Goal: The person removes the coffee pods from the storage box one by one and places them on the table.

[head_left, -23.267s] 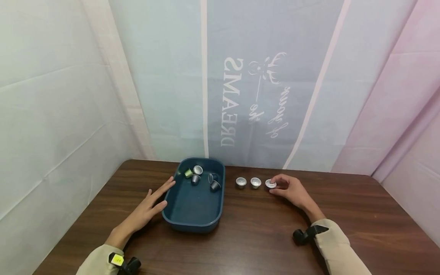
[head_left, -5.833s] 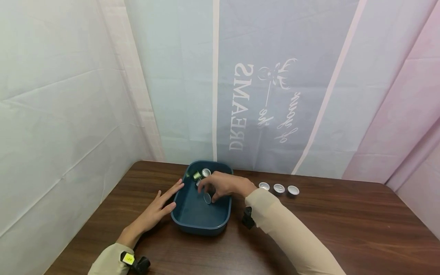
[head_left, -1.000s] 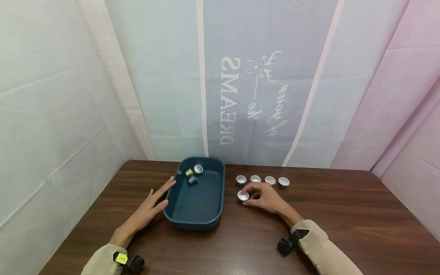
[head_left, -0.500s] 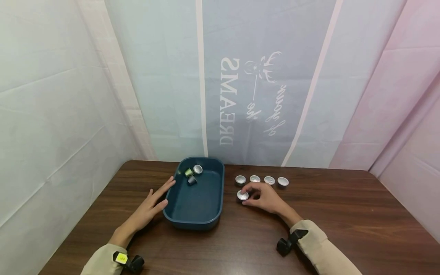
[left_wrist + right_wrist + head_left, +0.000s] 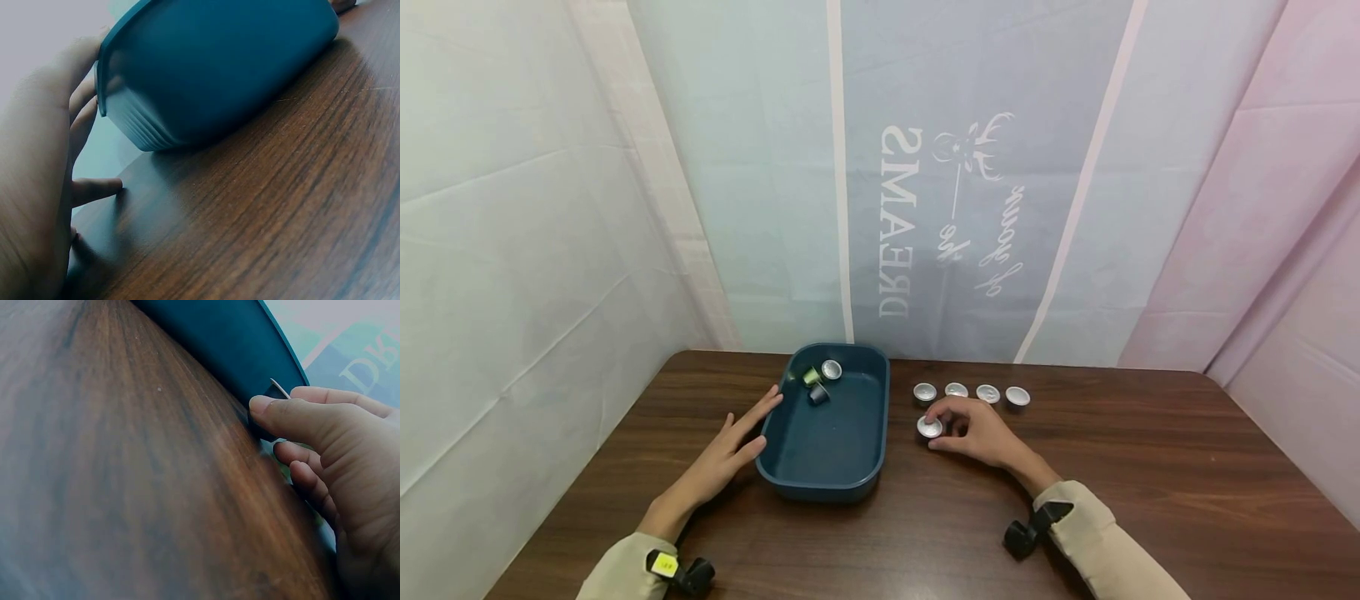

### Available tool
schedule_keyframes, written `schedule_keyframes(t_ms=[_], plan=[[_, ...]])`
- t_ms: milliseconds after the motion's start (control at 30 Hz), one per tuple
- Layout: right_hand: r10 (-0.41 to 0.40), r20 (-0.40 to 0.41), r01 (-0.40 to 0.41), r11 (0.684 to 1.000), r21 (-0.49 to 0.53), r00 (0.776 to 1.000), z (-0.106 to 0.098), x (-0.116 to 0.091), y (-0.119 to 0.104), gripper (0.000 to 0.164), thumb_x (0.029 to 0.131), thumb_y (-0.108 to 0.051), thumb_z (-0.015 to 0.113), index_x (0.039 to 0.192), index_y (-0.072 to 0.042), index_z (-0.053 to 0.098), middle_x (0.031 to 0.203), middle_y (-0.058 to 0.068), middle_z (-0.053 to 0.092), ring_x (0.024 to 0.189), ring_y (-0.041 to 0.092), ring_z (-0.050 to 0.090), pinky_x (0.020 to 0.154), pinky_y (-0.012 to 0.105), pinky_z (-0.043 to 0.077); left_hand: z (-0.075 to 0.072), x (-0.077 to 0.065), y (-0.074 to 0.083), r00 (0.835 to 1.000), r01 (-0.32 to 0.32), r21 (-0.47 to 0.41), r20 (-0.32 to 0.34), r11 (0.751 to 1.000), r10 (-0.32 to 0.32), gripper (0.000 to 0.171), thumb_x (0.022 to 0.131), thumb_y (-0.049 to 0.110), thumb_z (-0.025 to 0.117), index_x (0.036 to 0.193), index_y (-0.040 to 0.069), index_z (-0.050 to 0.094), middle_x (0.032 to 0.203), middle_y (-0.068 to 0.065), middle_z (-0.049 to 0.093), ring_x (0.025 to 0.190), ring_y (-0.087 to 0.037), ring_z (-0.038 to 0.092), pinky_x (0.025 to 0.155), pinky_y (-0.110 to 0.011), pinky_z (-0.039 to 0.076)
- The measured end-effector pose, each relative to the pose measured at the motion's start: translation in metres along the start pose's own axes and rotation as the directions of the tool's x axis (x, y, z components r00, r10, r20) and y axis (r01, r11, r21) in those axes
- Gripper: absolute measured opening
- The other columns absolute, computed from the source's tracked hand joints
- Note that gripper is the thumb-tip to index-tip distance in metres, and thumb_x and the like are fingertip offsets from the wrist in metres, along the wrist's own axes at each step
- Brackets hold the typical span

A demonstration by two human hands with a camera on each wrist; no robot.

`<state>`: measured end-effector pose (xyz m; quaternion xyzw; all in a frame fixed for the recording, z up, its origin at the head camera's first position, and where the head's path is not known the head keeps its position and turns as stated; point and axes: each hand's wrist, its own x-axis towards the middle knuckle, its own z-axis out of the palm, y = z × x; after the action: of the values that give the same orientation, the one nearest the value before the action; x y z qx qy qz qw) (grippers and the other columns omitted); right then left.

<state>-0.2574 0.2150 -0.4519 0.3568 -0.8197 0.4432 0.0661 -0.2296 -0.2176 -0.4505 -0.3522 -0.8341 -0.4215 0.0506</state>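
My right hand (image 5: 977, 429) pinches a coffee capsule (image 5: 929, 427) between thumb and finger on the wooden table. Its foil lid faces up; the right wrist view shows the dark capsule body (image 5: 261, 429). Behind it runs a row of foil-topped capsules, from the left one (image 5: 925, 393) to the right one (image 5: 1018, 397). My left hand (image 5: 722, 457) is spread with fingers straight, touching the left side of a blue plastic tub (image 5: 822, 490). Inside the tub lie a green capsule (image 5: 812, 377), a foil-up capsule (image 5: 831, 369) and a dark grey capsule (image 5: 818, 394).
The brown wooden table (image 5: 1135, 475) reaches back to a hanging printed cloth (image 5: 970, 250). White cloth (image 5: 535, 250) hangs at the left and pinkish cloth at the right. A black camera (image 5: 1021, 540) sits on my right wrist, another (image 5: 696, 577) on my left.
Since 5.8 seconds ago my right hand has moved a capsule from the tub to the table, in front of the row. The row gained a capsule since the earliest frame. Over the last second almost nothing moved.
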Motion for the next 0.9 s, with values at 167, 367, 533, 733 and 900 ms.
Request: schedule_keyframes(t_ms=[167,367,533,733,900], plan=[[-0.034,-0.010,0.034,0.999,0.012,0.999,-0.001,0.001,-0.010,0.032,0.075,-0.011,0.083,0.102,-0.012,0.067,0.093,0.002,0.064,0.068,0.024,0.059,0.052,0.027,0.049,0.000,0.000,0.001,1.000,0.002,-0.011,0.002,1.000,-0.002,0.057,0.101,0.010,0.044,0.154,0.017,0.024,0.159,-0.010,0.012,0.143,-0.037,0.013,0.094,-0.078,-0.006],[-0.062,-0.010,0.062,0.997,0.043,0.998,-0.006,0.002,-0.035,0.032,0.073,0.001,0.082,0.100,-0.002,0.066,0.092,0.013,0.064,0.066,0.031,0.057,0.050,0.029,0.048,0.000,0.000,0.001,1.000,0.006,-0.010,0.003,1.000,-0.006,0.057,0.101,0.010,0.044,0.154,0.018,0.024,0.160,-0.005,0.012,0.142,-0.037,0.013,0.094,-0.077,-0.006],[-0.082,-0.003,0.082,0.995,0.062,0.997,-0.012,0.004,-0.036,0.033,0.074,-0.001,0.081,0.103,0.001,0.065,0.082,0.016,0.062,0.062,0.022,0.057,0.049,0.028,0.047,0.000,0.000,0.002,1.000,0.004,-0.004,-0.005,1.000,-0.004,0.058,0.100,0.008,0.045,0.153,0.019,0.025,0.159,-0.009,0.013,0.143,-0.034,0.013,0.094,-0.077,-0.006],[-0.110,0.000,0.110,0.990,0.083,0.994,-0.020,0.009,-0.039,0.036,0.075,0.001,0.080,0.106,0.002,0.064,0.084,0.019,0.061,0.060,0.020,0.057,0.047,0.029,0.047,-0.001,0.000,0.004,1.000,0.003,-0.017,-0.016,1.000,-0.003,0.058,0.099,0.007,0.046,0.153,0.018,0.026,0.158,-0.012,0.015,0.142,-0.036,0.015,0.093,-0.078,-0.006],[-0.149,-0.022,0.150,0.985,0.082,0.989,-0.025,0.017,-0.047,0.036,0.074,0.005,0.079,0.106,0.001,0.064,0.094,0.021,0.062,0.063,0.020,0.058,0.046,0.031,0.048,0.000,0.001,0.002,1.000,0.009,-0.019,-0.011,1.000,-0.009,0.058,0.100,0.008,0.045,0.153,0.018,0.025,0.159,-0.010,0.014,0.142,-0.039,0.014,0.094,-0.077,-0.006]])
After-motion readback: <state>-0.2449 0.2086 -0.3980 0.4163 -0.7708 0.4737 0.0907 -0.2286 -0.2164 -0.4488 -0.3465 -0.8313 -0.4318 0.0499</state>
